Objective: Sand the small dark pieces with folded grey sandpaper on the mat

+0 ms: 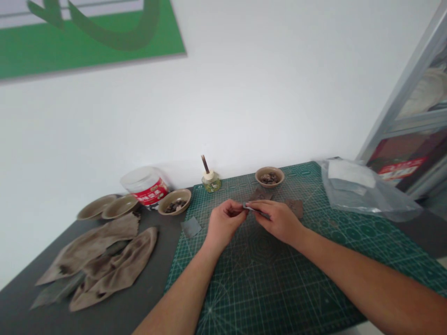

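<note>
My left hand (223, 222) and my right hand (277, 219) meet above the green cutting mat (265, 274). Both pinch a small thin grey sheet (256, 211), which looks like a piece of sandpaper, held between the fingertips. The left fingers grip its left end and the right fingers hold it along its length. Another small grey square (191, 227) lies at the mat's left edge. Brownish pieces (295, 207) lie on the mat just behind my right hand.
A small glass bottle with a stick (210, 179) stands by the wall. Bowls of dark bits (269, 177) (174, 201), two shallow dishes (108, 207), a plastic tub (146, 186), stained cloths (101, 253) and a plastic bag (359, 188) surround the mat.
</note>
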Motion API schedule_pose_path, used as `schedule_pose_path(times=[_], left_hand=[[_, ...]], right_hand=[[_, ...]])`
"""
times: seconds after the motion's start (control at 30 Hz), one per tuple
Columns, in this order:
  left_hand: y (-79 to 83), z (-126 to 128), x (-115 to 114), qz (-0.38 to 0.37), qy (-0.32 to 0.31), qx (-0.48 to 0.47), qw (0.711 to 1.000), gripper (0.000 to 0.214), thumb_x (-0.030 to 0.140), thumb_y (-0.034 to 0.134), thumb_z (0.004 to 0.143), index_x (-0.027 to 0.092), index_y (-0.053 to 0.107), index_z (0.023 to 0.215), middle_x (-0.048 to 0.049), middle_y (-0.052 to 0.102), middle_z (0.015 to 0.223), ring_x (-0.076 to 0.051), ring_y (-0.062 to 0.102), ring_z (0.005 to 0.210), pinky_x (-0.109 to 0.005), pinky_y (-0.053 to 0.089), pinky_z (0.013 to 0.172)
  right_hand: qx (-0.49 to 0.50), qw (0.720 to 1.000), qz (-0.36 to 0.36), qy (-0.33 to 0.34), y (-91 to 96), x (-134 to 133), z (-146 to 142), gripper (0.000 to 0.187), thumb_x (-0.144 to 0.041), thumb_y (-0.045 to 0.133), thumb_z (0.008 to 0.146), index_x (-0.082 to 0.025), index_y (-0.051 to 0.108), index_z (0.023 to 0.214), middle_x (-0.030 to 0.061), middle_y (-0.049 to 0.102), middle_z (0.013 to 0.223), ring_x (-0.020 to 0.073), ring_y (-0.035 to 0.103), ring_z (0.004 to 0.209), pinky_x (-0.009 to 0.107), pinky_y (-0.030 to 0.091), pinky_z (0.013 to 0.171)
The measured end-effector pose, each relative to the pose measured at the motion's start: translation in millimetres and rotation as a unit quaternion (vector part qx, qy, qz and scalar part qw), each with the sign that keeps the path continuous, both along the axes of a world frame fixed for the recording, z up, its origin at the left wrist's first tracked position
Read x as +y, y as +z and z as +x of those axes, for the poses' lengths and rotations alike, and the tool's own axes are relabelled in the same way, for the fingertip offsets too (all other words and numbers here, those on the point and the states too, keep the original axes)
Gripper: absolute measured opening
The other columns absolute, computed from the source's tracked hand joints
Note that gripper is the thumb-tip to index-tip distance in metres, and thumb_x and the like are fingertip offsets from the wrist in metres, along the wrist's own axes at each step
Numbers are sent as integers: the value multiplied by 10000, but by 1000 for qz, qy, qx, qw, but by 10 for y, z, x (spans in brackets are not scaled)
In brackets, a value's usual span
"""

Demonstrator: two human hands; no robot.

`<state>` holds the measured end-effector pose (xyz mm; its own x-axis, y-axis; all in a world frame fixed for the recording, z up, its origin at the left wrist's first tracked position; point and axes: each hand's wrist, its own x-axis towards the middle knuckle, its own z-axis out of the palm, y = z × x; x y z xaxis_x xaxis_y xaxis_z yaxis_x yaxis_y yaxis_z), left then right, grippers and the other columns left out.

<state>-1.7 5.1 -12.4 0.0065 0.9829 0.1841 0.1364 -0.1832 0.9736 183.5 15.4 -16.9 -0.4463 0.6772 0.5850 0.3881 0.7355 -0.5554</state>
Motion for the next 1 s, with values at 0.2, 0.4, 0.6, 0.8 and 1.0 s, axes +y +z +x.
schedule_pose_path(times=[0.2,0.4,0.6,0.8,1.0], left_hand=[[2,-17,-19,21,-3,70,997,165,275,693,719,158,639,822,7,641,669,-117,588,612,-220,455,589],[-12,-18,-26,46,15,156,987,117,265,667,728,162,616,753,24,608,658,-103,542,597,-206,413,570],[-22,-14,-53,75,37,206,975,125,258,650,732,170,576,681,41,552,620,-97,497,584,-202,369,557],[13,27,-83,76,41,207,975,120,264,649,734,173,592,681,34,568,626,-104,501,592,-208,373,567],[40,39,-84,56,58,141,987,165,318,671,741,166,610,717,17,617,661,-106,516,583,-210,386,560]], right_hand=[[-38,998,48,-28,-3,-37,-19,394,-133,527,878,-250,599,1247,41,640,1230,187,600,1110,361,476,985],[-88,990,98,-43,17,-55,-44,369,-141,544,879,-213,610,1235,68,659,1177,220,588,1055,399,488,950],[-116,984,127,-40,-16,-69,-53,402,-133,507,899,-207,567,1289,72,652,1211,218,609,1077,396,488,964],[-121,984,122,-48,-23,-57,-25,397,-123,506,894,-188,573,1280,82,646,1223,213,625,1090,385,497,969],[-106,986,115,-55,-32,-60,-30,437,-98,515,871,-198,564,1294,82,625,1253,206,615,1121,379,492,991]])
